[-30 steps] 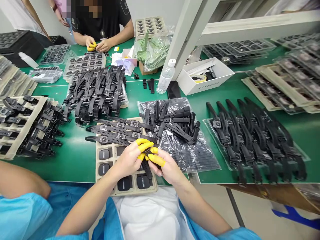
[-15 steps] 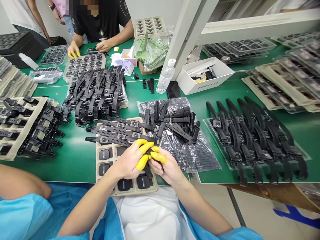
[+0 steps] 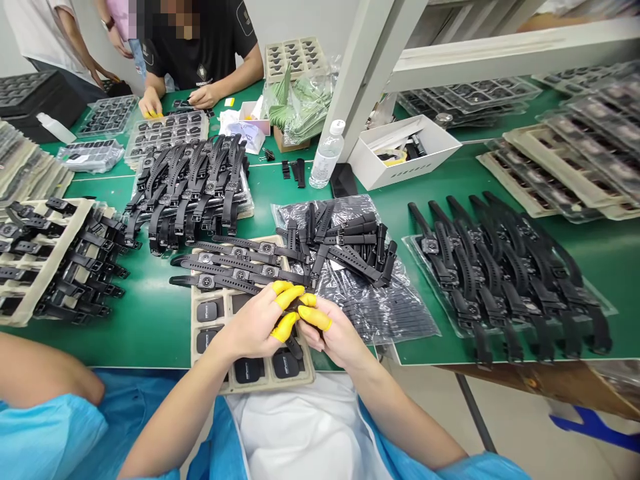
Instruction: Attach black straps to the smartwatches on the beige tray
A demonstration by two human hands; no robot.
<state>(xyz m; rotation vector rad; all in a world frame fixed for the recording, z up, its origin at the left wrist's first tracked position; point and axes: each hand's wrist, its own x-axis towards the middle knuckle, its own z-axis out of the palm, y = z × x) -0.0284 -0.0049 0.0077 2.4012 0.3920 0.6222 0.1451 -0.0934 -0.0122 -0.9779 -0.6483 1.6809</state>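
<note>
My left hand (image 3: 263,320) and my right hand (image 3: 327,323), with yellow finger covers, meet over the beige tray (image 3: 200,368). Both pinch a small black watch part, mostly hidden by the fingers; a black strap end (image 3: 295,347) hangs below them. In the tray's lower pockets lie square black watch bodies (image 3: 249,369). Watches with straps attached (image 3: 240,274) lie across its top. Just beyond my right hand, loose black straps (image 3: 357,250) are heaped on a clear plastic bag (image 3: 400,313).
Stacked trays of strapped watches stand at left (image 3: 45,267), back left (image 3: 187,187) and right (image 3: 505,287). A bottle (image 3: 327,157), a phone (image 3: 343,180) and a white box (image 3: 405,152) stand behind the bag. A person (image 3: 200,53) works across the table.
The view has shifted slightly. My hands remain together around the watch part, with their grip almost unchanged. Across the table, the person's yellow-tipped hand has moved a little.
</note>
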